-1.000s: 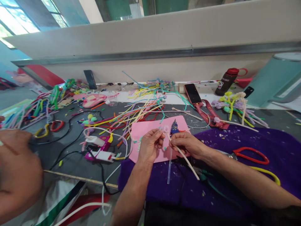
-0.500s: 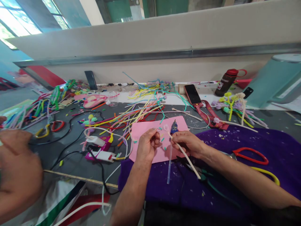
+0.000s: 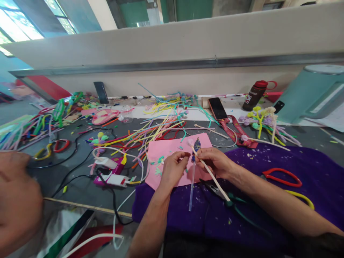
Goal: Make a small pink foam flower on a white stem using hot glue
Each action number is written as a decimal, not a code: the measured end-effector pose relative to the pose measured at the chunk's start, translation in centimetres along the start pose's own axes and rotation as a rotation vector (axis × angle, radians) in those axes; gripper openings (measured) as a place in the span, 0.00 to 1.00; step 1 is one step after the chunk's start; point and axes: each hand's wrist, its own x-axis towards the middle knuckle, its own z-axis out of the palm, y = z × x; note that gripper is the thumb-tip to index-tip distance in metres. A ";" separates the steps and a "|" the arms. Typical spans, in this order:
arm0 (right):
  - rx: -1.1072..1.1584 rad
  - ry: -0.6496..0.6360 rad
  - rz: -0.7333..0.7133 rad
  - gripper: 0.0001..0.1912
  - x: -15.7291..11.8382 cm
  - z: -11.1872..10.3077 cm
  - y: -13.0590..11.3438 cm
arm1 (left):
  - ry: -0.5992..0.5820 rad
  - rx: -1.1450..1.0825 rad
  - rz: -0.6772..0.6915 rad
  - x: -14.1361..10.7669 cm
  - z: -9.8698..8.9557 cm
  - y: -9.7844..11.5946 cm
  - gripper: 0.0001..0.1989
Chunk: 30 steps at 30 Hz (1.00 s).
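My right hand (image 3: 215, 161) pinches a cream pipe cleaner (image 3: 215, 179) whose top end is curled into a pale pink bud (image 3: 191, 142). The stem slants down toward me past the wrist. My left hand (image 3: 176, 165) is just left of it, thumb and fingertips drawn together; whether anything small is between them is hidden. Both hands hover over a pink sheet (image 3: 154, 152) scattered with small green and cream clippings (image 3: 159, 161). A glue stick (image 3: 191, 190), clear with a dark blue glittery top, lies upright in view between the hands. Below the right hand are green-handled pliers (image 3: 236, 200).
Purple cloth (image 3: 258, 161) covers the front, bearing red-and-yellow-handled pliers (image 3: 282, 177). A power strip (image 3: 111, 175) with cables is at left, beside another person's arm (image 3: 18, 200). Pipe cleaners (image 3: 161, 129), a phone (image 3: 217, 109), a bottle (image 3: 255, 95) and a teal jug (image 3: 309, 93) stand behind.
My left hand has moved right, closer to the pipe cleaner, uncovering clippings on the pink sheet. My right hand still holds the stem. The view has shifted slightly.
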 end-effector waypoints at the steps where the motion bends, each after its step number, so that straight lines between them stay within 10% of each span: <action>1: -0.004 0.003 -0.009 0.06 -0.1 0.1 0.0 | 0.008 -0.012 0.000 0.0 -0.1 0.0 0.09; 13: -0.309 0.107 -0.112 0.07 -0.3 1.2 0.4 | -0.096 -0.555 -0.187 0.0 0.0 0.1 0.13; 30: -0.418 0.076 -0.097 0.09 -0.1 1.4 1.5 | -0.047 -0.533 -0.212 0.0 0.5 -0.5 0.12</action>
